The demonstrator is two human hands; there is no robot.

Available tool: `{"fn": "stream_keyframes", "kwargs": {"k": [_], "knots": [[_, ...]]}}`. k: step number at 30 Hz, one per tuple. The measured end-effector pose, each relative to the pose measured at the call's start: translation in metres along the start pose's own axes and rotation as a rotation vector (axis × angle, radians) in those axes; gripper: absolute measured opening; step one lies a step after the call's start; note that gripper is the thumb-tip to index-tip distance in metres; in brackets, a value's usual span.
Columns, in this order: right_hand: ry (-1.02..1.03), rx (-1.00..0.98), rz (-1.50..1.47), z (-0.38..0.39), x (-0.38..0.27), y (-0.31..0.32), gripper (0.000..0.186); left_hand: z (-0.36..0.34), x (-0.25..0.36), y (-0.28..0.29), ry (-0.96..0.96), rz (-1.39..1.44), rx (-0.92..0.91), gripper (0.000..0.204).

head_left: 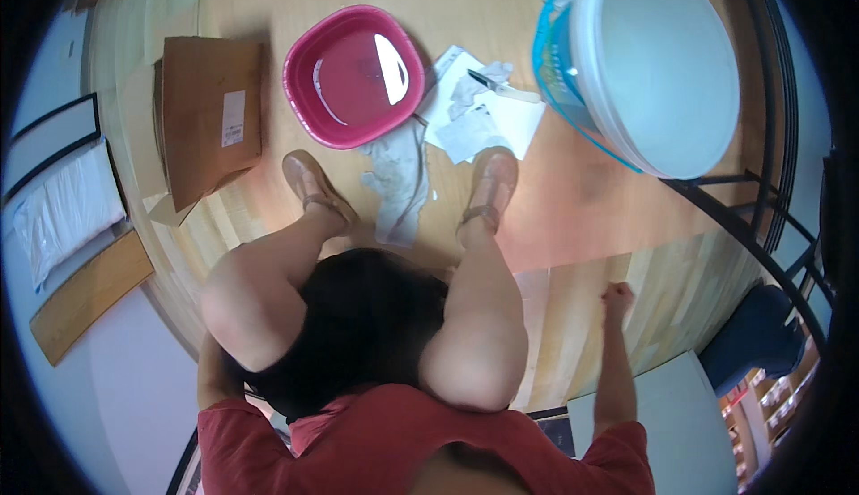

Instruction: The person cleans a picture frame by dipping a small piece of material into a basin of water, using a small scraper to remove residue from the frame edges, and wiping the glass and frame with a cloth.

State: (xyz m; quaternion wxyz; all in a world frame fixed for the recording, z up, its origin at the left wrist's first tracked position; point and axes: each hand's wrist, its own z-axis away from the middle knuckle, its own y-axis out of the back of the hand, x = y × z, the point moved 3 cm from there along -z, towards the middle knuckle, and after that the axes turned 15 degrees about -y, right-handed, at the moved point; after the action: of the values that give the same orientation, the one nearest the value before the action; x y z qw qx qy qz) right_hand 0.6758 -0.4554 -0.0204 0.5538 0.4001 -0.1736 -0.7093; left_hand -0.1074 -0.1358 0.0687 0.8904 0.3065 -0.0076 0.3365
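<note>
The pink basin [307, 106] sits just ahead of the feet [497, 175], its inside glossy with bright reflections, probably water. Well apart from it, the right hand [617, 297] hangs out to the side, fingers curled in, with nothing visible in them; the left hand is hidden behind the leg — I cannot tell how its fingers stand.

If the basin does hold water, a foot knocking its rim could slop it over the limp grey cloth [400, 177] and the white sheets [523, 122] beside it. The slim dark-tipped tool [506, 89] on those sheets could slide or jab if stepped on, and the big white bucket [667, 70] could tip if its turquoise handle [540, 56] were snagged. A wet floor could also turn slippery underfoot.

Everything rests on a tan wood-grain panel [591, 213] over a plank-patterned floor [564, 325]. A cardboard box [210, 115] stands to the left — farther out lies a white plastic-wrapped package [72, 209]; a black metal frame [789, 110] rises on the right
</note>
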Motion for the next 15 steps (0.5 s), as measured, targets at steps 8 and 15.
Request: {"fn": "stream_keyframes", "kwargs": {"k": [8,15], "knots": [[0.169,-0.343,-0.005,0.113,-0.261,-0.169,0.018,-0.086,0.079,-0.014,-0.344,0.376,0.149,0.034],[0.193,-0.707,0.228,0.125,-0.353,-0.304,0.015,-0.133,0.124,-0.089,-0.447,0.565,-0.275,0.017]]}}
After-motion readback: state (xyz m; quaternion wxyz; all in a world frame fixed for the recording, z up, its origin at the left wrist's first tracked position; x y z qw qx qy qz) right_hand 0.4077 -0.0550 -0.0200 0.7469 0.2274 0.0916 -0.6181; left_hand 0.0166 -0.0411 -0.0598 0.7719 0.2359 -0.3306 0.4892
